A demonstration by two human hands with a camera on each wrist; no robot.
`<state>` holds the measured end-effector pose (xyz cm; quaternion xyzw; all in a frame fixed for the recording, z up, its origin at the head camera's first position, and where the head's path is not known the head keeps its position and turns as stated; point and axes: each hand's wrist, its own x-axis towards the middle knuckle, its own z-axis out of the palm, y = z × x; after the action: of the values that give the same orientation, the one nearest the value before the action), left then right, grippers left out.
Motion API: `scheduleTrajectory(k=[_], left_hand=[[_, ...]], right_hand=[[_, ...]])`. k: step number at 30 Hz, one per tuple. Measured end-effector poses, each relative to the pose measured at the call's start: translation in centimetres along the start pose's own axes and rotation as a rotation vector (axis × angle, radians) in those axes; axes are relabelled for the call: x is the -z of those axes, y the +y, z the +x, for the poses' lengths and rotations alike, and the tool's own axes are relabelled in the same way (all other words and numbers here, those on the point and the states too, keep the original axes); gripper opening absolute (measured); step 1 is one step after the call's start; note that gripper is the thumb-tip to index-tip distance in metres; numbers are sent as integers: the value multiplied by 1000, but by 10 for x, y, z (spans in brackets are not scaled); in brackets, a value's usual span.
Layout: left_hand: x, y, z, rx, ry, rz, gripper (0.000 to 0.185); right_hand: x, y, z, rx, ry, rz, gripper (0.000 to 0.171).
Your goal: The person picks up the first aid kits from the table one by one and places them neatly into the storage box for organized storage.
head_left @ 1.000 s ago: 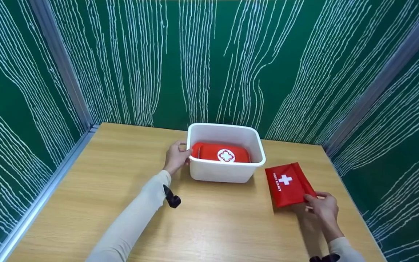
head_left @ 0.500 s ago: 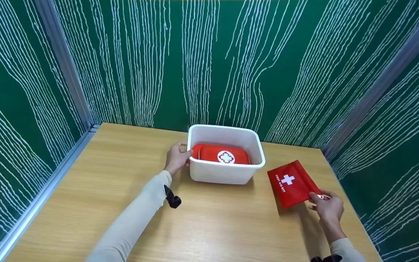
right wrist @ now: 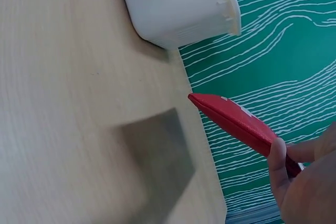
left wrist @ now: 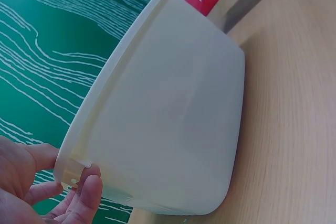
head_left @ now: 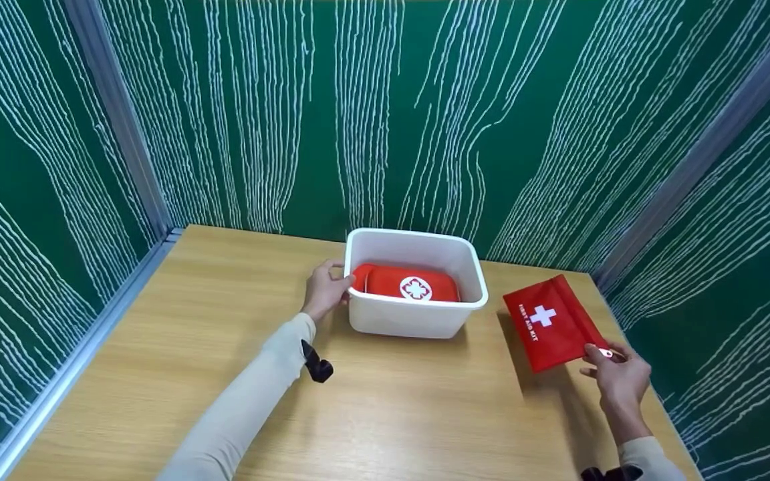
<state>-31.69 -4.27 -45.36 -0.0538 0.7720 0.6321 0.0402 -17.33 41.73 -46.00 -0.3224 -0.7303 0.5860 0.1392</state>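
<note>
My left hand (head_left: 326, 292) grips the left rim of a white plastic bin (head_left: 405, 319), thumb on one side and fingers under the lip, as the left wrist view shows. Inside the bin lies a red first aid case (head_left: 392, 280) with a white round cross emblem. Over the table's right side, my right hand (head_left: 620, 377) pinches a flat red first aid pouch (head_left: 559, 327) by its near right corner, beside a white zipper pull. In the right wrist view the pouch (right wrist: 236, 120) is seen edge-on, raised off the tabletop with its shadow below.
The wooden table (head_left: 385, 414) carries the bin near its back edge. Green panels (head_left: 318, 120) with wavy white lines close in the back and both sides, joined by grey metal posts (head_left: 692, 147). A dark strap piece (head_left: 318, 364) juts from the left wrist.
The right hand has carried the red pouch to the right and slightly away from me, and the pouch has risen further off the table. The left hand still grips the bin.
</note>
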Motion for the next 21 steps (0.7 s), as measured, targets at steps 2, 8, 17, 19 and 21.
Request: scheduleTrajectory(k=[2,8,17,19,21], left_hand=[[0,0,0,0,0,-4,37],[1,0,1,5,-1,-11,38],[1,2,0,-7,10,13,39],[1,2,0,-4,6,11,40],[1,3,0,1,3,8,40]], right_hand=[[1,-2,0,4,6,24,63],[5,-8,2,10,17,74,66],[7,-15,1,35,45,89,66],[8,-15,1,38,45,96,66],[8,-16,1,38,46,109,65]])
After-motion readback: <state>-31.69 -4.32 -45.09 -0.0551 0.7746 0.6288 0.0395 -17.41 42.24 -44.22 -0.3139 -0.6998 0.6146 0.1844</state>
